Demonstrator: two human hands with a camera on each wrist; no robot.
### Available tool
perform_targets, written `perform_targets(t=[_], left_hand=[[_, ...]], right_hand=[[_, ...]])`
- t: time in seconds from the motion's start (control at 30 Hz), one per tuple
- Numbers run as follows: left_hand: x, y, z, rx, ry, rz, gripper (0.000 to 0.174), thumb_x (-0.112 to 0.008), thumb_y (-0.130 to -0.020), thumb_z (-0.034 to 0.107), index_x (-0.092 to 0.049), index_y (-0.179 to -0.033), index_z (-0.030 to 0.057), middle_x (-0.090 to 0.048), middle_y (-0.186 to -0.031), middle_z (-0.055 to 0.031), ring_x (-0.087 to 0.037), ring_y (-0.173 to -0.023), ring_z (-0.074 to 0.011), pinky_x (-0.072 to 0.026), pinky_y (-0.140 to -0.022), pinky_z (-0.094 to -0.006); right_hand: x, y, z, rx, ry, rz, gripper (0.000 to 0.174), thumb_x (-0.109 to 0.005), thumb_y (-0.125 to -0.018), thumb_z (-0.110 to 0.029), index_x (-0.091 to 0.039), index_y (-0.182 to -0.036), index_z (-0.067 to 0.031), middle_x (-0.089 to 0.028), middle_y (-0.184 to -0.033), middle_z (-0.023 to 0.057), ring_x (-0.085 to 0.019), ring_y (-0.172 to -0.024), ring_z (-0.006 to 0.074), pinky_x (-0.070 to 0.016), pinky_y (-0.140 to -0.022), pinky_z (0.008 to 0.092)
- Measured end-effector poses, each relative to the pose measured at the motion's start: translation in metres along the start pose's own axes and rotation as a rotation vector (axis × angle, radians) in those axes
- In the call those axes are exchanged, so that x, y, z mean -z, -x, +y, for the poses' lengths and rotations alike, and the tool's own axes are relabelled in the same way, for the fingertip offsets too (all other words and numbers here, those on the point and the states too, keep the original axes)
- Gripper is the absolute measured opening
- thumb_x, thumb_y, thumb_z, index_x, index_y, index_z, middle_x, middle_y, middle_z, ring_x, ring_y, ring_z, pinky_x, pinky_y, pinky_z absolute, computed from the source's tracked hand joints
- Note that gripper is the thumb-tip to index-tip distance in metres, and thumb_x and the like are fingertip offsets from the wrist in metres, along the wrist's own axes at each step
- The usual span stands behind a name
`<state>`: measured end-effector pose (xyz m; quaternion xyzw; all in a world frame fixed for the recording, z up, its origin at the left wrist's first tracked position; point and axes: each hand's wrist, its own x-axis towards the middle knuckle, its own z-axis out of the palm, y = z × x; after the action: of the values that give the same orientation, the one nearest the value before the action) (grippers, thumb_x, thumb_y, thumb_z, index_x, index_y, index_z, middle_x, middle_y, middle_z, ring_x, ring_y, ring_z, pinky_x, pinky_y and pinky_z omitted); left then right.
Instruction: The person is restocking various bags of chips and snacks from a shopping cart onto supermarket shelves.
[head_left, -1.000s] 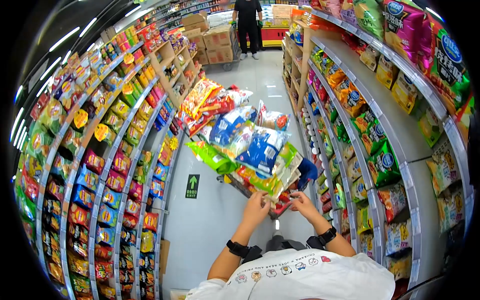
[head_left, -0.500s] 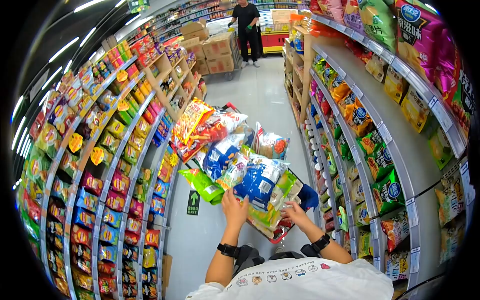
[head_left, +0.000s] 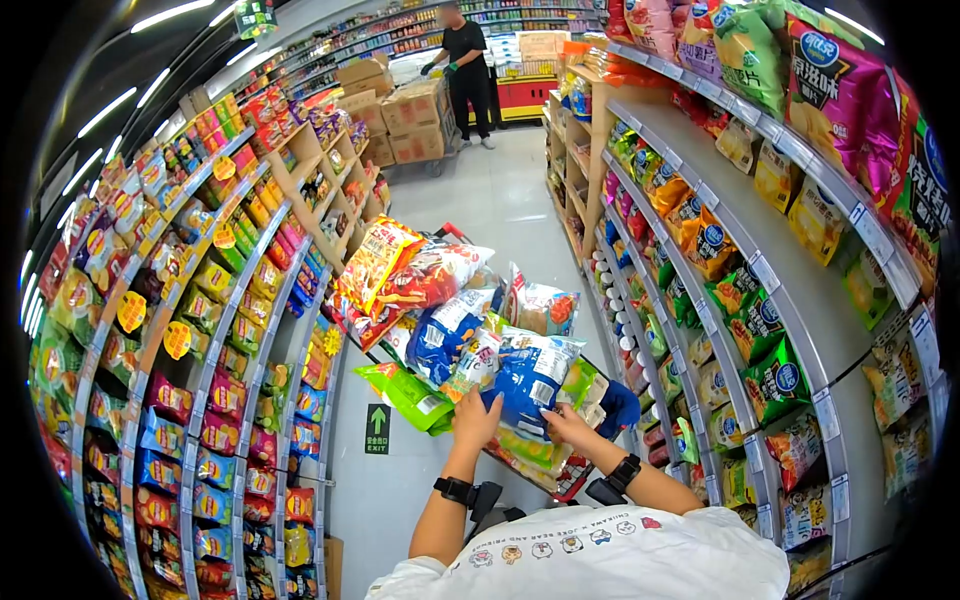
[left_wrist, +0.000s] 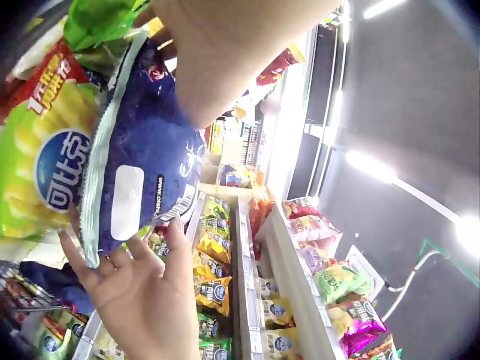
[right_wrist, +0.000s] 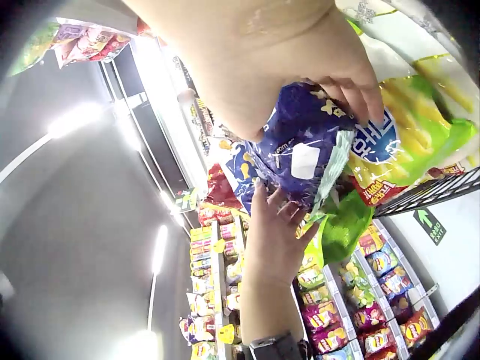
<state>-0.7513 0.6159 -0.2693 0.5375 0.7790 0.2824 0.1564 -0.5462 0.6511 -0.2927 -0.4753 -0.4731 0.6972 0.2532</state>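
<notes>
A blue snack bag (head_left: 530, 380) with a white label tops the near part of a heaped shopping cart (head_left: 573, 484). My left hand (head_left: 477, 419) grips its left side, and my right hand (head_left: 570, 428) grips the right side near its lower edge. The right wrist view shows the right fingers (right_wrist: 351, 94) bent over the blue bag. In the left wrist view, a green-and-yellow chip bag (left_wrist: 45, 165) lies right against the blue bag's sealed edge. A bright green bag (head_left: 408, 397) sticks out of the cart's left side; red and orange bags (head_left: 400, 275) are piled at its far end.
Shelves of snack bags line the aisle on the left (head_left: 215, 420) and right (head_left: 760, 290). Wooden shelf ends (head_left: 582, 150) stand farther along. At the far end, a person in black (head_left: 465, 75) is beside a trolley stacked with cardboard boxes (head_left: 412, 125).
Both hands have moved from the cart's near edge up onto the pile and taken hold of the blue bag. The distant person has moved left toward the boxes.
</notes>
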Motion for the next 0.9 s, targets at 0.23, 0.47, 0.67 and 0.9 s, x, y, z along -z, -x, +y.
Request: perform_targets(t=[0.23,0.47,0.67,0.9], left_hand=[[0.003,-0.004,-0.009,-0.103,-0.026,-0.056,0.058,-0.054,-0.083,0.047,-0.052,-0.119,0.0007,-0.057,-0.107,-0.0238,-0.053,-0.1,-0.0397,-0.0432,-0.086,-0.0481],[0.03,-0.003,0.013,-0.183,-0.115,-0.213,0.063,-0.055,-0.082,0.049,-0.052,-0.119,-0.0022,-0.058,-0.105,-0.0239,-0.056,-0.095,-0.0391,-0.0465,-0.081,-0.0463],[0.053,0.006,0.037,-0.323,-0.245,-0.212,0.068,-0.057,-0.08,0.05,-0.05,-0.12,-0.0048,-0.061,-0.098,-0.0255,-0.06,-0.087,-0.0385,-0.049,-0.075,-0.0443],[0.09,0.015,0.065,-0.327,-0.078,-0.39,0.062,-0.057,-0.083,0.043,-0.047,-0.123,-0.0034,-0.063,-0.09,-0.0243,-0.062,-0.082,-0.0382,-0.049,-0.074,-0.0415]], right_hand=[[-0.015,-0.003,-0.008,-0.068,-0.088,0.039,0.055,-0.059,-0.086,-0.034,-0.038,-0.123,0.0003,-0.052,-0.09,0.0058,-0.05,-0.072,0.0118,-0.0421,-0.059,0.0244],[-0.01,-0.004,0.001,0.002,-0.307,0.032,0.06,-0.062,-0.085,-0.027,-0.034,-0.128,0.0037,-0.055,-0.114,0.0135,-0.056,-0.099,0.0189,-0.046,-0.086,0.0292],[-0.001,0.001,-0.005,0.071,-0.367,-0.001,0.046,-0.061,-0.086,-0.023,-0.044,-0.123,-0.001,-0.059,-0.11,0.0089,-0.059,-0.093,0.0154,-0.0478,-0.082,0.0284],[0.015,0.029,-0.025,0.22,-0.099,0.035,0.041,-0.065,-0.084,-0.023,-0.052,-0.115,0.0012,-0.061,-0.102,0.0069,-0.057,-0.09,0.0126,-0.0467,-0.08,0.0263]])
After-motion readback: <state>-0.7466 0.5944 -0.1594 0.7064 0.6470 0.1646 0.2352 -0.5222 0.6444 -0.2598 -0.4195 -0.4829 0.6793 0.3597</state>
